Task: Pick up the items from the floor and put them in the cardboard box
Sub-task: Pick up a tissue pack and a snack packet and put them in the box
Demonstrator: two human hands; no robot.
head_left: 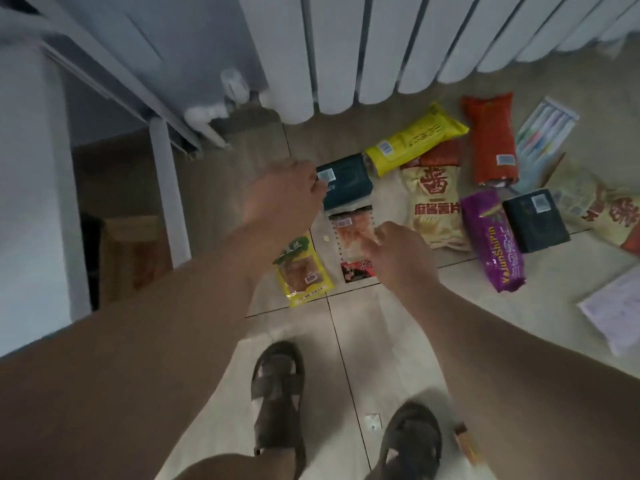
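Note:
Snack packets lie scattered on the tiled floor below a radiator. My left hand [284, 195] reaches down to the left edge of a dark teal packet [348, 183]; its curled fingers touch the packet, but the grip is hidden. My right hand [398, 251] pinches the right edge of a clear packet with orange contents [351, 233], which still lies flat. A yellow-green snack packet [304, 271] lies beside it on the left. The cardboard box [131, 258] stands at the left, under a white table.
Further right lie a yellow packet [415, 140], a chips bag [436, 202], a red packet [490, 143], a purple packet [491, 240], another dark packet [535, 220], a pen pack [547, 129] and papers [616, 306]. A white table leg [169, 195] stands between box and items. My sandalled feet are below.

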